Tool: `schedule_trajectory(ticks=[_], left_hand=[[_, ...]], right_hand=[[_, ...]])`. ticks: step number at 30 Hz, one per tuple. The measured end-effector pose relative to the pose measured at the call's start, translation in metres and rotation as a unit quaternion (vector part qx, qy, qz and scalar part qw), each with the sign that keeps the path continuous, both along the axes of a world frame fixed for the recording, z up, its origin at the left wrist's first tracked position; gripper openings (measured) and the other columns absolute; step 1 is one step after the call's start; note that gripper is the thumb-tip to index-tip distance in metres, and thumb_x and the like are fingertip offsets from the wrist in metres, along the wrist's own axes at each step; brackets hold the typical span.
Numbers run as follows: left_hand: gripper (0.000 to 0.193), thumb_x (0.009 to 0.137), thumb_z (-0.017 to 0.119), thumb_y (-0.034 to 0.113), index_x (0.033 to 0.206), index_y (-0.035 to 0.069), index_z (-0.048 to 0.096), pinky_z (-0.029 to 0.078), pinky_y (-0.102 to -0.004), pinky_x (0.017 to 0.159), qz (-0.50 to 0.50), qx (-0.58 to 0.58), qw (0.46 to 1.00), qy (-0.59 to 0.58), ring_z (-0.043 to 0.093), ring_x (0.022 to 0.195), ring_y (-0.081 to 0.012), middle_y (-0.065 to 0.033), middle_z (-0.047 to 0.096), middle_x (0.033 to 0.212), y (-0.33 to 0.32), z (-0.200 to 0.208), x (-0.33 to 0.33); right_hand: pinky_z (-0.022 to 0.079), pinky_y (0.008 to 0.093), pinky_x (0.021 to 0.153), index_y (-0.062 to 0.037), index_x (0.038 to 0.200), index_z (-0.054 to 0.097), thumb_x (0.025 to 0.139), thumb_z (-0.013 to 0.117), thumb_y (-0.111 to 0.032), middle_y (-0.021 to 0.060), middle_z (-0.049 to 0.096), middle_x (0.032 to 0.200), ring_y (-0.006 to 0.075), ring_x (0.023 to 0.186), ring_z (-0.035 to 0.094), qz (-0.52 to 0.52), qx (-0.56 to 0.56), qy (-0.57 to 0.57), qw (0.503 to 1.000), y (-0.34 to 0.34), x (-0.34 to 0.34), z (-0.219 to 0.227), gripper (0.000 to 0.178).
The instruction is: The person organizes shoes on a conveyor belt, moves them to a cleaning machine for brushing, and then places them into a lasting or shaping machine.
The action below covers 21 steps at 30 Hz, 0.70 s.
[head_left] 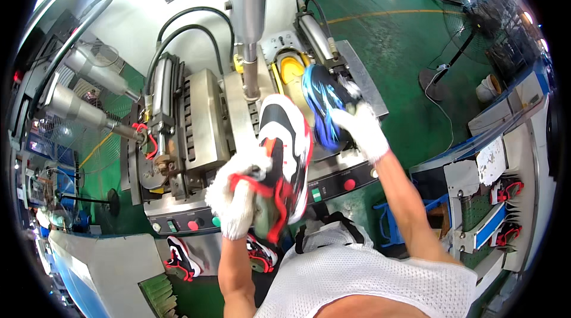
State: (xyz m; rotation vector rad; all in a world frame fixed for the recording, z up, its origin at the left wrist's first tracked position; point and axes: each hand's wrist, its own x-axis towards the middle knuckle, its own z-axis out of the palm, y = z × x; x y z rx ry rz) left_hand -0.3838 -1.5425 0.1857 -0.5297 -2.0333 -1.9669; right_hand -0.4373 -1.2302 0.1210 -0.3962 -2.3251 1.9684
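Observation:
My left hand [235, 193], in a white knit glove, is closed round the red-trimmed heel opening of a white, black and red sneaker [291, 157]. Its toe points away from me, above the front of the machine. Further right, my right hand [364, 131], gloved too, grips a blue and black sneaker [324, 107] near its heel end. The blue sneaker lies against the right-hand station, its sole hidden. Just beyond its toe a yellow pad [291, 71] shows in the station's mould.
The press machine [205, 122] has a vertical metal cylinder [247, 9] and a front button panel [333, 187]. More red-trimmed sneakers stand below at left [181, 258] and on a rack at right [505, 190]. A floor fan [470, 24] stands on the green floor.

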Motion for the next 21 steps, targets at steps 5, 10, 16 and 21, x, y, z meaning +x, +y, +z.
schedule_trajectory(ticks=[5,10,16,21], left_hand=[[0.025,0.088,0.059,0.003,0.112,0.0,0.064,0.046,-0.0564,0.105,-0.047,-0.028,0.996,-0.066,0.068,0.105,-0.0378,-0.0209,0.072,0.105,-0.094,-0.014,0.124],[0.024,0.088,0.051,-0.004,0.109,-0.002,0.063,0.049,-0.0475,0.103,0.221,-0.118,0.938,-0.239,0.068,0.102,-0.0289,-0.0153,0.071,0.106,-0.149,-0.036,0.28],[0.023,0.096,0.048,0.003,0.113,-0.003,0.062,0.052,-0.0315,0.089,0.475,-0.05,0.782,-0.402,0.064,0.094,-0.0176,-0.0102,0.069,0.102,-0.185,-0.086,0.379],[0.027,0.1,0.052,0.005,0.124,-0.005,0.06,0.052,-0.0295,0.087,0.486,-0.016,0.775,-0.403,0.063,0.094,-0.0165,-0.009,0.069,0.105,-0.22,-0.166,0.398]], right_hand=[[0.053,0.0435,0.099,0.0044,0.119,0.068,0.083,0.066,-0.044,0.0275,0.067,0.125,0.0386,0.119,0.065,0.063,0.398,-0.111,0.909,-0.041,-0.181,-0.049,0.06],[0.053,0.0456,0.098,-0.0036,0.116,0.072,0.085,0.06,-0.043,0.0225,0.065,0.126,0.037,0.114,0.067,-0.015,0.501,-0.072,0.862,-0.058,-0.224,-0.146,0.051],[0.049,0.0451,0.105,0.0004,0.118,0.071,0.085,0.062,-0.052,0.0256,0.064,0.13,0.039,0.122,0.063,0.04,0.476,-0.121,0.87,-0.063,-0.215,-0.13,0.063],[0.021,0.0423,0.126,0.0093,0.155,0.028,0.093,0.064,-0.035,0.03,0.03,0.161,0.0396,0.152,0.028,0.091,0.294,0.223,0.925,-0.158,-0.019,-0.077,0.084]])
